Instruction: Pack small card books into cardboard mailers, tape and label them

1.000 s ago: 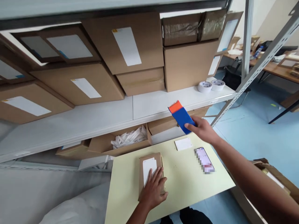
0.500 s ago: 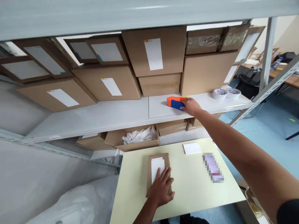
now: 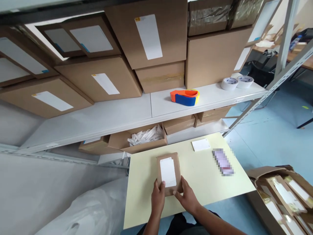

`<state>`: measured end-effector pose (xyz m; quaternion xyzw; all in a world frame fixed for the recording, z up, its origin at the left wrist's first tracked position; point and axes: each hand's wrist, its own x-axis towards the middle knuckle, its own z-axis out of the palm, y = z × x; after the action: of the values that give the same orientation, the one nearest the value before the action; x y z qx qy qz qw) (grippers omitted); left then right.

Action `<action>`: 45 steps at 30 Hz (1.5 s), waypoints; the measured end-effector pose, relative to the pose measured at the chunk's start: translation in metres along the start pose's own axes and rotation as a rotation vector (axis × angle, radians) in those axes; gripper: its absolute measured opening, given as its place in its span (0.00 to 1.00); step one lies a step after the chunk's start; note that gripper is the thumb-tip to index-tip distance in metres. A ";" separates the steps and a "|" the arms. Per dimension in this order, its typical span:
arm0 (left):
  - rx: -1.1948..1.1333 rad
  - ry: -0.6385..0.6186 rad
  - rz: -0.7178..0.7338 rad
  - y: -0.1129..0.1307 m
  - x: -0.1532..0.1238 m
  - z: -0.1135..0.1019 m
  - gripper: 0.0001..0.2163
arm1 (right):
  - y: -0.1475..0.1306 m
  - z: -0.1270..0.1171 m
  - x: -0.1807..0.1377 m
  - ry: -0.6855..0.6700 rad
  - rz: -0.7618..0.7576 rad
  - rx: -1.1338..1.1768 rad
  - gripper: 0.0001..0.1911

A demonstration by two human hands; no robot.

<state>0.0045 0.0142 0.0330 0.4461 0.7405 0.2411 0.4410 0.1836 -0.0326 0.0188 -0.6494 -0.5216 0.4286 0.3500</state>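
A small flat cardboard box [image 3: 169,163] with a white label lies on the pale yellow table [image 3: 205,182]. My left hand [image 3: 157,197] grips its near left corner, fingers closed on the edge. My right hand [image 3: 187,197] holds the near right corner the same way. An orange and blue tape dispenser [image 3: 184,97] rests alone on the white shelf [image 3: 110,114] above the table, with no hand near it.
A white card [image 3: 201,145] and a phone [image 3: 222,161] lie on the table's right part. Labelled cardboard boxes [image 3: 146,36] fill the shelf, with two tape rolls [image 3: 236,82] at its right end. An open carton [image 3: 281,192] of boxes sits on the floor at right.
My right hand set the tape dispenser on the shelf, let go, and came back down to the small box. My left hand shifted from lying flat on the box to gripping its corner.
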 end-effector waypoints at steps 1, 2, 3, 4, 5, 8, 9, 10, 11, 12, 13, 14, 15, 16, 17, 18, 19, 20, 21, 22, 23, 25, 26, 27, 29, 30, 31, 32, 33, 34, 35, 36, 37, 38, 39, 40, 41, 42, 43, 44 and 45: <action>-0.061 -0.011 -0.001 -0.003 -0.002 0.003 0.27 | -0.005 0.004 -0.004 0.033 -0.054 -0.059 0.37; -0.128 -0.016 -0.002 -0.005 -0.005 0.006 0.27 | -0.013 0.004 -0.004 0.066 -0.117 -0.121 0.38; -0.194 -0.029 -0.004 -0.008 -0.009 0.011 0.28 | -0.022 -0.001 -0.001 0.090 -0.186 -0.184 0.38; -0.247 -0.055 -0.010 -0.010 -0.013 0.016 0.29 | -0.032 -0.008 0.004 0.100 -0.260 -0.247 0.38; -0.275 -0.104 -0.018 -0.013 -0.018 0.020 0.29 | -0.040 -0.016 0.010 0.098 -0.332 -0.307 0.37; -0.180 -0.369 -0.005 -0.015 -0.036 0.025 0.29 | -0.053 -0.038 0.030 -0.021 -0.536 -0.456 0.32; -0.117 -0.447 0.020 -0.013 -0.042 0.022 0.27 | -0.052 -0.043 0.035 -0.095 -0.616 -0.490 0.30; -0.057 -0.488 0.061 -0.009 -0.046 0.017 0.25 | -0.049 -0.047 0.038 -0.169 -0.693 -0.516 0.29; -0.002 -0.483 0.120 -0.002 -0.049 0.009 0.22 | -0.044 -0.050 0.041 -0.232 -0.754 -0.536 0.28; 0.050 -0.428 0.198 0.006 -0.050 0.000 0.20 | -0.039 -0.052 0.044 -0.277 -0.791 -0.548 0.28; 0.102 -0.342 0.295 0.015 -0.047 -0.010 0.19 | -0.035 -0.053 0.046 -0.303 -0.804 -0.555 0.28; 0.164 -0.237 0.408 0.025 -0.042 -0.020 0.19 | -0.031 -0.053 0.049 -0.317 -0.798 -0.554 0.28; 0.238 -0.140 0.529 0.036 -0.034 -0.028 0.18 | -0.030 -0.053 0.052 -0.326 -0.785 -0.546 0.28; 0.321 -0.064 0.651 0.046 -0.024 -0.035 0.18 | -0.030 -0.053 0.055 -0.338 -0.774 -0.530 0.28; 0.415 -0.010 0.752 0.054 -0.014 -0.039 0.18 | -0.032 -0.052 0.058 -0.352 -0.768 -0.509 0.28; 0.517 0.025 0.822 0.059 -0.003 -0.041 0.18 | -0.036 -0.052 0.061 -0.369 -0.766 -0.482 0.28; 0.616 0.047 0.856 0.063 0.007 -0.041 0.20 | -0.041 -0.051 0.064 -0.385 -0.764 -0.452 0.29; 0.709 0.060 0.863 0.063 0.015 -0.040 0.22 | -0.046 -0.052 0.067 -0.398 -0.760 -0.421 0.30; 0.787 0.071 0.850 0.060 0.021 -0.038 0.23 | -0.050 -0.053 0.068 -0.403 -0.755 -0.391 0.31; 0.846 0.086 0.826 0.054 0.026 -0.037 0.25 | -0.052 -0.056 0.069 -0.395 -0.746 -0.363 0.31; 0.888 0.105 0.802 0.047 0.028 -0.037 0.26 | -0.053 -0.061 0.070 -0.365 -0.725 -0.335 0.31; 0.927 0.151 0.771 0.031 0.030 -0.042 0.26 | -0.046 -0.076 0.071 -0.241 -0.630 -0.291 0.29; 0.931 0.165 0.766 0.024 0.030 -0.047 0.26 | -0.039 -0.086 0.074 -0.162 -0.552 -0.285 0.27; 0.929 0.166 0.766 0.020 0.030 -0.052 0.26 | -0.030 -0.098 0.077 -0.089 -0.453 -0.297 0.26; 0.911 0.169 0.774 0.021 0.028 -0.060 0.26 | -0.009 -0.125 0.089 0.004 -0.223 -0.378 0.25; 0.895 0.178 0.782 0.028 0.027 -0.059 0.26 | 0.001 -0.139 0.097 0.011 -0.112 -0.432 0.25; 0.876 0.186 0.795 0.040 0.025 -0.053 0.26 | 0.011 -0.151 0.105 0.000 -0.016 -0.479 0.26; 0.858 0.181 0.817 0.055 0.023 -0.042 0.25 | 0.019 -0.161 0.113 -0.020 0.059 -0.511 0.27; 0.843 0.155 0.846 0.074 0.022 -0.024 0.24 | 0.026 -0.169 0.121 -0.039 0.110 -0.526 0.27; 0.835 0.081 0.893 0.095 0.022 -0.001 0.22 | 0.031 -0.174 0.127 -0.057 0.139 -0.524 0.28; 0.842 -0.040 0.941 0.117 0.024 0.027 0.21 | 0.035 -0.177 0.132 -0.068 0.149 -0.512 0.28; 0.850 -0.150 0.973 0.138 0.028 0.058 0.21 | 0.038 -0.177 0.135 -0.072 0.147 -0.494 0.28; 0.866 -0.254 0.984 0.157 0.035 0.090 0.22 | 0.040 -0.176 0.136 -0.073 0.138 -0.474 0.28; 0.883 -0.333 0.978 0.173 0.043 0.122 0.22 | 0.043 -0.174 0.135 -0.073 0.126 -0.453 0.28; 0.912 -0.381 0.957 0.186 0.054 0.151 0.23 | 0.046 -0.171 0.133 -0.073 0.113 -0.433 0.28; 0.954 -0.402 0.925 0.196 0.067 0.176 0.24 | 0.048 -0.168 0.130 -0.070 0.103 -0.412 0.28; 0.988 -0.415 0.887 0.203 0.080 0.196 0.25 | 0.051 -0.167 0.127 -0.067 0.100 -0.392 0.28; 1.009 -0.438 0.864 0.207 0.092 0.212 0.26 | 0.055 -0.166 0.124 -0.064 0.105 -0.370 0.29; 1.026 -0.457 0.849 0.209 0.104 0.222 0.27 | 0.058 -0.166 0.122 -0.059 0.115 -0.348 0.29; 1.035 -0.477 0.842 0.209 0.114 0.229 0.28 | 0.061 -0.167 0.122 -0.051 0.130 -0.324 0.29; 1.041 -0.495 0.842 0.210 0.123 0.232 0.27 | 0.064 -0.168 0.122 -0.042 0.144 -0.299 0.29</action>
<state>0.2734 0.2148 0.0220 0.8885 0.4025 -0.1023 0.1954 0.3730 0.0723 0.0027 -0.7209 -0.5388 0.3835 0.2069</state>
